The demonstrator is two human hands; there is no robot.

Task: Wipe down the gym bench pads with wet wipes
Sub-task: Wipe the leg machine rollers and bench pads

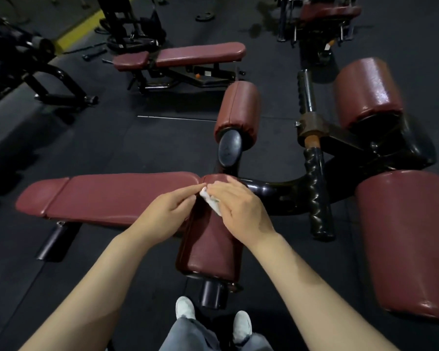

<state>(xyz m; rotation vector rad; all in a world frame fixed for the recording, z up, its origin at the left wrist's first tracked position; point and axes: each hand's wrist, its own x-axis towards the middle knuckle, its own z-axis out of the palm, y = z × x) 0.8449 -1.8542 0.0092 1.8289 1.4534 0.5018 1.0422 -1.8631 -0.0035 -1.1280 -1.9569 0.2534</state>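
The long bench pad (pixel 112 197) stretches left from the roller pad (pixel 209 239), on which both hands meet — left hand (pixel 162 216), right hand (pixel 238 206), wipe (pixel 211 201) between them. Behind stands another roller (pixel 238 112); farther back, a second bench (pixel 180 55); right, two large rollers (pixel 406 239).

Both forearms (pixel 91 287) are bare all the way to the bottom edge, so no sleeves or cuffs show up anywhere. The left hand (pixel 162 216) and right hand (pixel 241 209) are bare too, no gloves, and I can't spot a ring, watch or band on either wrist. Lower down there's a pair of loose grey trousers (pixel 195 335) and 2 light grey, almost white shoes (pixel 185 306) with rounded toes.
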